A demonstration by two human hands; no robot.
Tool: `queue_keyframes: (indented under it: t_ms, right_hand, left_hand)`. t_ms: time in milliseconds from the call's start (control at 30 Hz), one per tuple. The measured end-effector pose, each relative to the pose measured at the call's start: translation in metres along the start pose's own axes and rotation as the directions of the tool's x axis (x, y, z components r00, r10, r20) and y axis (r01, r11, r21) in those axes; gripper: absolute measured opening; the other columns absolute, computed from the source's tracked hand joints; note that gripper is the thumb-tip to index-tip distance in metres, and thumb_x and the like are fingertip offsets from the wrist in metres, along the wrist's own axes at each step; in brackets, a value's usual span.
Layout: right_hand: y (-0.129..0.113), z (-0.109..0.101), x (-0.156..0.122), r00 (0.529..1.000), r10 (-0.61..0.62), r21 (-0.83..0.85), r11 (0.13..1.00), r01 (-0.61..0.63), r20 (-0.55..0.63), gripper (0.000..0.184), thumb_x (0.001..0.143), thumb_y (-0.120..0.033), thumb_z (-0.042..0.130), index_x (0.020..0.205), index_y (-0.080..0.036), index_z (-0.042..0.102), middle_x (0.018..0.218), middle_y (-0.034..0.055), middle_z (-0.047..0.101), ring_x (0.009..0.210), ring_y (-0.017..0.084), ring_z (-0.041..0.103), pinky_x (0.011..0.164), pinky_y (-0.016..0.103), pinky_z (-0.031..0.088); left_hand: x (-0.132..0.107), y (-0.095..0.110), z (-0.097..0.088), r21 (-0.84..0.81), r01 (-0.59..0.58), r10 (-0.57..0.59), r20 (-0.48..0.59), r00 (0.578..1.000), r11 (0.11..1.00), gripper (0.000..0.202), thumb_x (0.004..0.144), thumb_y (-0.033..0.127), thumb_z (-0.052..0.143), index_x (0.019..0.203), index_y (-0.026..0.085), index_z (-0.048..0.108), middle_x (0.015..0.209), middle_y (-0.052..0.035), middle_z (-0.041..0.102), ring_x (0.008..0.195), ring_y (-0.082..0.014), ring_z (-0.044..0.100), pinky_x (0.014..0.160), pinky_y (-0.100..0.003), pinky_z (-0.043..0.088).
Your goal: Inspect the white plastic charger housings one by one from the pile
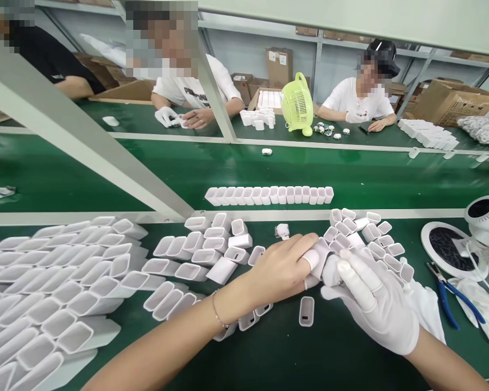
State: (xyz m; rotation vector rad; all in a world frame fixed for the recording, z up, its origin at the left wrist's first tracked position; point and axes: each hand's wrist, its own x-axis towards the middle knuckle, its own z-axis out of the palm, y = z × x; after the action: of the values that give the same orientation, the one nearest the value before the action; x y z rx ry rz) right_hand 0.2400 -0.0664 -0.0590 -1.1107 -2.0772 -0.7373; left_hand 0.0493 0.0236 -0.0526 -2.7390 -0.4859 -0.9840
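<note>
My left hand (283, 269), bare with white finger cots on the fingertips, pinches a white plastic shell (321, 259) at the middle of the green bench. My right hand (370, 298) wears a white glove and closes on the same shell from the right. A cluster of open white shells (375, 239) lies just behind my hands. One shell (306, 311) lies alone in front of them. A small white part (282, 231) sits just beyond my left hand.
Large heaps of white shells (65, 293) cover the left. A neat row of shells (271, 195) rides the green conveyor (350, 174). Blue pliers (444, 290), a spare glove (478, 304) and a white device (487, 217) lie right. Three people work across the belt by a yellow fan (297, 103).
</note>
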Motion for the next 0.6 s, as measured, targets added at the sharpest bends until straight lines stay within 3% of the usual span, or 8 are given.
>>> queue_keyframes:
  t_ms: [167,600]
  right_hand:
    - [-0.0003,0.0008,-0.0007,1.000,-0.020,-0.024,1.000,0.019,-0.010,0.016,0.093,-0.016,0.059,0.108,-0.010,0.058,0.108,0.0127,0.067,0.109,0.021,0.063,0.092,0.032,0.056]
    - [-0.0030,0.0019,-0.0072,0.999,-0.037,-0.006,0.999,0.037,0.029,0.019,0.092,-0.010,0.058,0.110,-0.009,0.059,0.114,0.0137,0.063,0.115,0.024,0.058,0.096,0.034,0.053]
  left_hand:
    - [-0.0021,0.0011,0.0021,-0.031,0.023,-0.024,-0.008,1.000,0.999,0.007,0.086,0.014,0.047,0.080,0.014,0.050,0.095,-0.0143,0.065,0.076,-0.0198,0.066,0.061,-0.030,0.061]
    - [-0.0038,0.0036,0.0040,-0.080,0.014,-0.016,-0.024,1.000,0.997,0.010,0.089,0.018,0.049,0.081,0.014,0.051,0.097,-0.0141,0.066,0.077,-0.0194,0.065,0.059,-0.029,0.059]
